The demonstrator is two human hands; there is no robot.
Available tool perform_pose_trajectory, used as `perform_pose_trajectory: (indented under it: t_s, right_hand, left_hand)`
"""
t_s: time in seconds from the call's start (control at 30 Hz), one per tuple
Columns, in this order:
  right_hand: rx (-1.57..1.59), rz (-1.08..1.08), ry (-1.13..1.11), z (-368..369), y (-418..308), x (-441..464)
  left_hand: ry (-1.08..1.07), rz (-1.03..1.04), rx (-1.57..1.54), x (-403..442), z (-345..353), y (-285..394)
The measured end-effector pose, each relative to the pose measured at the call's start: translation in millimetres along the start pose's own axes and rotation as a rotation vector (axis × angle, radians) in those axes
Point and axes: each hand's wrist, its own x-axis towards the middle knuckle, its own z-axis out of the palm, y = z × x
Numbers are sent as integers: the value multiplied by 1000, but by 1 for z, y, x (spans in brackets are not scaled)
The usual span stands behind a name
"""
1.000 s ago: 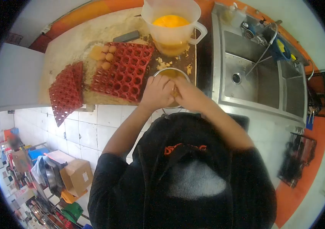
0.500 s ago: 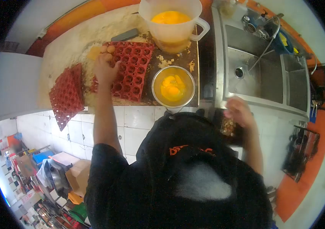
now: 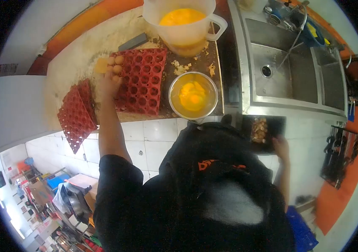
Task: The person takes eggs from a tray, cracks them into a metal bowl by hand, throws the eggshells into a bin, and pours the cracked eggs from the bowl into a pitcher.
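My left hand [image 3: 111, 86] reaches over the left side of a red egg tray [image 3: 144, 80], its fingers closed around a brown egg [image 3: 117, 78]. Several more eggs [image 3: 118, 61] sit in the cups just beyond my fingertips; most other cups are bare. Low on the right, my right hand [image 3: 281, 147] hangs at the edge of a dark bin [image 3: 250, 126] with broken eggshells [image 3: 259, 130] inside. Its fingers look loosely apart, with nothing visible in them. A steel bowl [image 3: 172, 98] of cracked eggs stands right of the tray.
Behind the bowl stands a large translucent jug [image 3: 179, 38] partly filled with yellow egg. More red trays [image 3: 76, 111] overhang the table's front left edge. A grey block [image 3: 132, 42] lies behind the tray. To the right is a steel sink [image 3: 271, 92] with a hose.
My right hand has dropped from beside the sink's front edge to the shell bin. My left hand has drawn back slightly, its fingers closing on an egg. The view has shifted a little.
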Motion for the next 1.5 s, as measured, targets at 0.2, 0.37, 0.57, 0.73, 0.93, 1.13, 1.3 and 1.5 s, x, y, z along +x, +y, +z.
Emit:
perform_pose_trajectory:
  t_s: [0.2,0.37,0.57,0.73,0.93,1.13,1.3,1.5]
  right_hand:
    - [52,-257,114,27,-74,-13]
    - [93,-672,-264,96,-195,-38]
    - [537,-614,-889,183,-260,-70]
    - [433,-305,-944,179,-238,-47]
    - [340,-330,-598,183,-207,31]
    - [-78,-1045,-80,204,-220,61]
    - [-127,-1267,47,230,-225,84]
    - [-91,-1239,-64,228,-234,73]
  left_hand:
    - [298,-98,-387,-8,-23,30]
    - [207,528,-862,-46,-105,210]
    - [-49,867,-805,-94,-104,316]
    - [-370,719,-571,-106,-94,309]
    - [-314,-6,-1038,-120,-48,269]
    - [-366,-233,-1302,-117,-65,262]
    - [-423,-253,-1386,-122,-60,262]
    - [-384,-23,-1176,-124,-52,267]
